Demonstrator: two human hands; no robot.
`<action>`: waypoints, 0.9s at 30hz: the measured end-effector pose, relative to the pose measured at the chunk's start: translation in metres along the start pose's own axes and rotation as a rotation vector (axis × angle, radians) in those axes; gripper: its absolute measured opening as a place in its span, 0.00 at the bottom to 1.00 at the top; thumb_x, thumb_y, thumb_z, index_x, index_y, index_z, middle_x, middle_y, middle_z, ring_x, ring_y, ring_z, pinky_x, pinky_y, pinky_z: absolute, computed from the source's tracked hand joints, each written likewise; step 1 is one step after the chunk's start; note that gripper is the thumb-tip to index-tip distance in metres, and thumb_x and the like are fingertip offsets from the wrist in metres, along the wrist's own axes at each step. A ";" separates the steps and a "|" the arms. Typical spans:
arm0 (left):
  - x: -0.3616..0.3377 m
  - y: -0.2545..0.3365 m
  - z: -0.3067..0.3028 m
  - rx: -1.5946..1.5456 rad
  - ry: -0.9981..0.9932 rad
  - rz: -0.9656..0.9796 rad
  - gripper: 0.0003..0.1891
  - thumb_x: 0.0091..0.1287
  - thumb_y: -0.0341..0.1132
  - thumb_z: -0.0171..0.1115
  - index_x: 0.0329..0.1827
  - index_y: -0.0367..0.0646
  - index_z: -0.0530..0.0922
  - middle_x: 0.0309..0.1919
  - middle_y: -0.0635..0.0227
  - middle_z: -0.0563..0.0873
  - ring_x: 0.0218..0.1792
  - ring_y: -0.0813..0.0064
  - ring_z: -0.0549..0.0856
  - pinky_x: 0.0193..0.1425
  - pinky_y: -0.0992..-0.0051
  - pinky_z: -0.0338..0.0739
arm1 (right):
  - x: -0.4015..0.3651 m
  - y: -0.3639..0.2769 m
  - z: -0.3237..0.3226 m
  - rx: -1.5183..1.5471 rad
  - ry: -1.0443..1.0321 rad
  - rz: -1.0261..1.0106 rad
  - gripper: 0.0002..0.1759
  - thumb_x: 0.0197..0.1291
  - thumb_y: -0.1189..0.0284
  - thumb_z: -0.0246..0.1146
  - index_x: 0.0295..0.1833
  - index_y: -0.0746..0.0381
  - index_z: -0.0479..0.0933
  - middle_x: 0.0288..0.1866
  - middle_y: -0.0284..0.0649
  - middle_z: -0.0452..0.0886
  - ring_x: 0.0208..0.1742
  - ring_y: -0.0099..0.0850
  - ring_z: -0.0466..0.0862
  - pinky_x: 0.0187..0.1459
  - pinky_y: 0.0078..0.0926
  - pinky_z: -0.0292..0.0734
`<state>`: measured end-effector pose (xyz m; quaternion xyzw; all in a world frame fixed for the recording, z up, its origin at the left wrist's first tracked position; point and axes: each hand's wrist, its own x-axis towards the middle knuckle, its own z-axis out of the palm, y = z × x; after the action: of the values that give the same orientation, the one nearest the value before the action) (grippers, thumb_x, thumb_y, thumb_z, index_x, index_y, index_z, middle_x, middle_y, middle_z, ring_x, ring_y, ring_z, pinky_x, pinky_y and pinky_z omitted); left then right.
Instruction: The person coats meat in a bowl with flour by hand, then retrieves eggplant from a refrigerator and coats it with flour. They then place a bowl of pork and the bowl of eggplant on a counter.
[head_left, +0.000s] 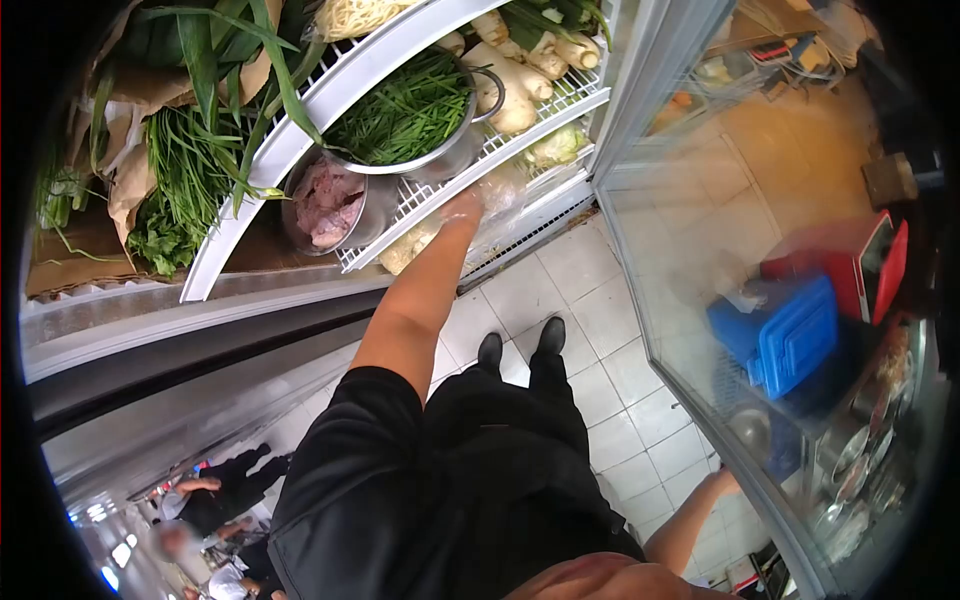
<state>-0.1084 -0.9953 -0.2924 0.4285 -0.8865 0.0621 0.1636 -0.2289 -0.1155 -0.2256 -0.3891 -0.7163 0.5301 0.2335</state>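
Note:
My left hand (pixel 462 208) reaches into the fridge at the lower shelf and touches a clear plastic bag (pixel 495 195); its fingertips are hidden there. Just above it on the wire shelf stand a metal pot of chopped green chives (pixel 405 110) and a metal container with raw pinkish meat (pixel 328 203). Low on the right, my right hand (pixel 722 483) is closed at the edge of the open glass door (pixel 640 250), its fingers partly hidden by the frame.
White radishes (pixel 520 85) lie beside the pot. Leafy greens (pixel 190 150) in brown paper fill the upper left shelf. Through the door glass I see a blue lidded box (pixel 795 335) and a red container (pixel 835 260). Other people (pixel 205 510) stand at the lower left.

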 end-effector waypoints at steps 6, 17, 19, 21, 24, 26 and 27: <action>0.012 -0.025 0.042 0.371 0.018 0.201 0.24 0.73 0.46 0.59 0.65 0.40 0.79 0.62 0.51 0.84 0.63 0.54 0.82 0.71 0.57 0.75 | -0.042 0.051 -0.117 -0.368 -0.080 0.273 0.08 0.57 0.79 0.59 0.43 0.65 0.78 0.39 0.42 0.84 0.32 0.32 0.84 0.23 0.31 0.81; 0.017 -0.062 -0.023 -0.030 -0.100 0.034 0.27 0.72 0.48 0.60 0.66 0.38 0.78 0.61 0.52 0.85 0.62 0.56 0.83 0.70 0.57 0.76 | -0.129 0.064 -0.061 -0.560 -0.792 0.016 0.07 0.52 0.84 0.61 0.38 0.65 0.78 0.34 0.38 0.83 0.33 0.26 0.79 0.34 0.28 0.77; 0.017 -0.062 -0.027 -0.027 -0.112 0.024 0.26 0.72 0.48 0.60 0.66 0.38 0.78 0.60 0.52 0.85 0.61 0.56 0.83 0.70 0.57 0.76 | -0.159 0.049 -0.030 -0.580 -0.946 -0.065 0.10 0.53 0.85 0.60 0.41 0.66 0.79 0.36 0.37 0.83 0.36 0.25 0.80 0.41 0.26 0.77; 0.019 -0.061 -0.026 -0.020 -0.123 0.016 0.26 0.72 0.48 0.60 0.66 0.38 0.78 0.60 0.52 0.85 0.61 0.56 0.83 0.70 0.57 0.76 | -0.197 0.026 0.005 -0.497 -1.058 0.012 0.12 0.54 0.86 0.60 0.44 0.66 0.80 0.39 0.36 0.84 0.39 0.24 0.81 0.45 0.26 0.77; 0.026 -0.055 -0.023 -0.025 -0.136 0.015 0.26 0.73 0.48 0.60 0.66 0.38 0.78 0.60 0.52 0.85 0.61 0.56 0.83 0.70 0.57 0.76 | -0.240 0.015 0.056 -0.466 -1.171 -0.107 0.07 0.53 0.83 0.60 0.39 0.68 0.78 0.32 0.36 0.81 0.34 0.24 0.78 0.39 0.27 0.75; 0.033 -0.052 -0.020 -0.033 -0.149 0.017 0.26 0.73 0.48 0.59 0.66 0.38 0.78 0.60 0.52 0.85 0.61 0.56 0.84 0.70 0.57 0.76 | -0.263 0.006 0.088 -0.490 -1.215 -0.178 0.04 0.53 0.81 0.61 0.36 0.68 0.78 0.28 0.34 0.78 0.30 0.23 0.73 0.33 0.27 0.70; 0.035 -0.052 -0.019 -0.034 -0.155 0.018 0.26 0.73 0.48 0.59 0.66 0.38 0.78 0.60 0.52 0.85 0.61 0.56 0.84 0.70 0.57 0.77 | -0.275 0.002 0.102 -0.412 -1.239 -0.190 0.04 0.53 0.80 0.62 0.35 0.68 0.78 0.27 0.34 0.77 0.30 0.23 0.73 0.32 0.28 0.70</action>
<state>-0.0834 -1.0490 -0.2637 0.4214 -0.9011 0.0152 0.1013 -0.1424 -0.3956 -0.2401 0.0160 -0.8362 0.4850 -0.2556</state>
